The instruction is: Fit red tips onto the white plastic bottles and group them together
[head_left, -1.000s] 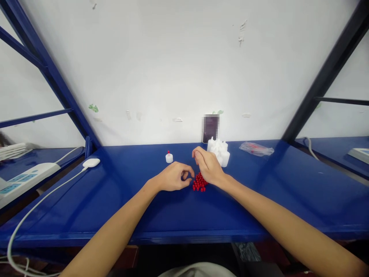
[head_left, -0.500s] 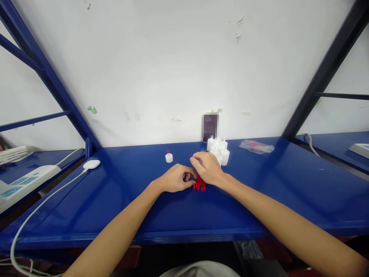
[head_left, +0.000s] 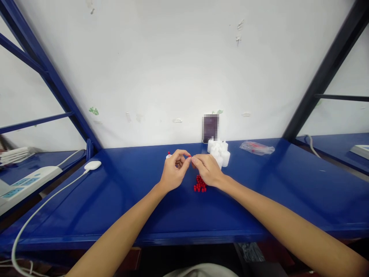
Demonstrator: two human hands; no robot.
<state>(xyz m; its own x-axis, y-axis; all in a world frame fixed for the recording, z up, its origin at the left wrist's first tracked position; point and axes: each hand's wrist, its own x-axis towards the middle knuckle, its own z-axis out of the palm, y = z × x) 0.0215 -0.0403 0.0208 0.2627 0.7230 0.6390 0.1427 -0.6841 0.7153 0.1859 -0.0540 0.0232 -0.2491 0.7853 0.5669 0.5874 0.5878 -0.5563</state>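
One small red cap (head_left: 189,156) between fingers (head_left: 186,164) of the left hand (head_left: 172,173)

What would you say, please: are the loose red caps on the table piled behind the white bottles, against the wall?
No, the red caps lie on the near side of the white bottles.

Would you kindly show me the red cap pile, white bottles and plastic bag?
Red cap pile (head_left: 200,184), head view: its middle.
White bottles (head_left: 219,152), head view: the cluster's middle.
Plastic bag (head_left: 257,147), head view: its crumpled middle.

Soft shadows streak the brightly lit tabletop (head_left: 184,215).
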